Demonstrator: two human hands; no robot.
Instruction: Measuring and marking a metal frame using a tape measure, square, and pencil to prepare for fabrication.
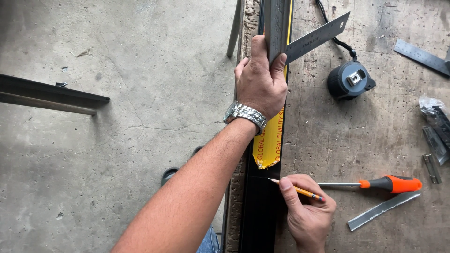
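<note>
My right hand, fingers pinching a yellow pencil, marks the long black metal bar; above, my left hand grips it — best held steady.

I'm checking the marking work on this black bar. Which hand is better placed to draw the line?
Probably the right hand: it holds the pencil with its tip on the black bar. The left hand is further up, gripping the bar and the metal square.
</note>
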